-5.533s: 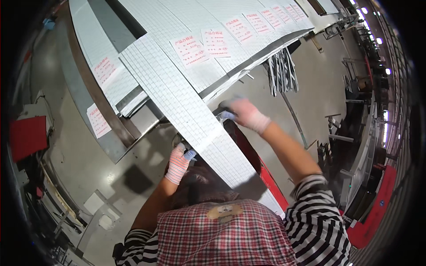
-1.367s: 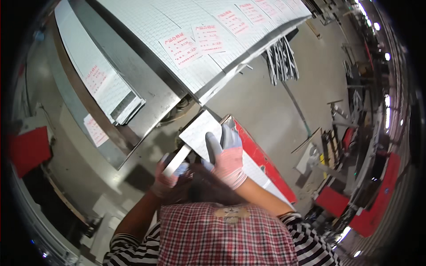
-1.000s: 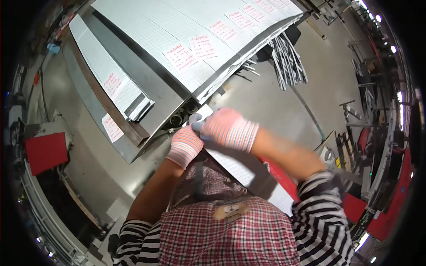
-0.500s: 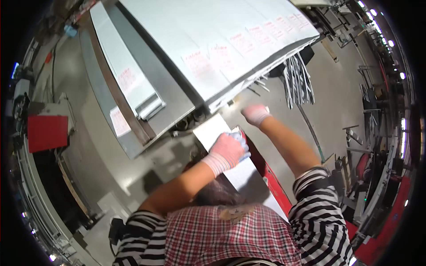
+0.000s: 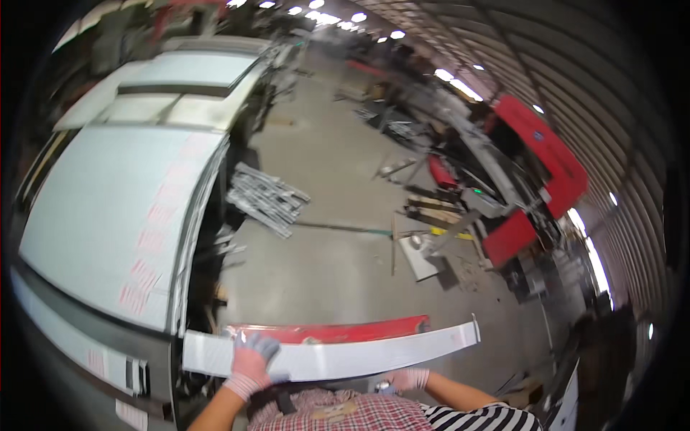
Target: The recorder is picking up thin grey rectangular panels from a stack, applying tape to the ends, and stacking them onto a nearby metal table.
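Note:
A long white sheet-metal strip (image 5: 345, 357) lies crosswise in front of me, bending slightly in the fisheye view. Near its left end rests my left hand (image 5: 251, 365), in a pale pink glove with blue-grey fingertips. Its fingers and thumb are spread on the strip's upper face. My right hand (image 5: 408, 378), gloved alike, is low at the strip's near edge, right of its middle. Its fingers look curled, with a greyish, shiny patch at their tips; what they hold, if anything, I cannot make out.
Under the strip's far side shows a red metal edge (image 5: 330, 332). A big stack of pale sheets (image 5: 108, 215) with red markings stands at left. Beyond lie a pile of thin metal strips (image 5: 266, 201) and a pole on the floor. Red machinery (image 5: 510, 241) stands at right.
My view has swung right and up, so the stack now sits at the left and the strip lies crosswise. My right hand has come back from beyond the strip to its near edge.

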{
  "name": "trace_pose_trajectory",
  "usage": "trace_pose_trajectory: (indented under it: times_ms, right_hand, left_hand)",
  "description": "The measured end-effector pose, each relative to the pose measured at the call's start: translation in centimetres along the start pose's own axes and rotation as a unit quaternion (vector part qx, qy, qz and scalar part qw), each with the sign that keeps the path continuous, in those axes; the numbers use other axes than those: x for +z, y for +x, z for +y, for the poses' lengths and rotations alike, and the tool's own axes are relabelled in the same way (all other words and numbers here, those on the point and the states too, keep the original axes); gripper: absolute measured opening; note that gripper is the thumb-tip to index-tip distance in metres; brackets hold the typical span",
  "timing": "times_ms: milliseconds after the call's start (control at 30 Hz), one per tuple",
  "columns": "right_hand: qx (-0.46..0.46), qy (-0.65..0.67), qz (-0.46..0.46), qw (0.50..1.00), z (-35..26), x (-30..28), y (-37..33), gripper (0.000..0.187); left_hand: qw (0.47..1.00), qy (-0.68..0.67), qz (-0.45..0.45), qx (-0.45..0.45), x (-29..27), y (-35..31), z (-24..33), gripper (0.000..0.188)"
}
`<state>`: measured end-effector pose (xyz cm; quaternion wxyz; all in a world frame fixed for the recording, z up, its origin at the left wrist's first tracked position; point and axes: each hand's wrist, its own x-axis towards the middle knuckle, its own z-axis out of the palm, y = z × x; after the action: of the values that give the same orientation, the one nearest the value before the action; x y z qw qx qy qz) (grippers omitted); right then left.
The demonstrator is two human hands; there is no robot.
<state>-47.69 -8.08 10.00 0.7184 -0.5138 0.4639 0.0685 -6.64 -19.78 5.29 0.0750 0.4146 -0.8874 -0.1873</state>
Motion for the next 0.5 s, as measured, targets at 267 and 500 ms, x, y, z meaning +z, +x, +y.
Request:
trace_pose_trajectory:
  times_ms: [267, 500]
  right_hand:
    - [-0.087, -0.053, 0.23, 0.968, 25.6, 2.6, -3.1, 0.038]
    - [-0.215, 0.438, 0.355, 0.798, 40.2, -0.5, -6.1, 0.041]
  left_hand:
    - [0.964, 0.151, -0.144, 0.164, 6.7, 14.9, 23.2, 0.099]
    - [0.723, -0.387, -0.563, 0.1, 0.8, 16.0, 27.5, 0.094]
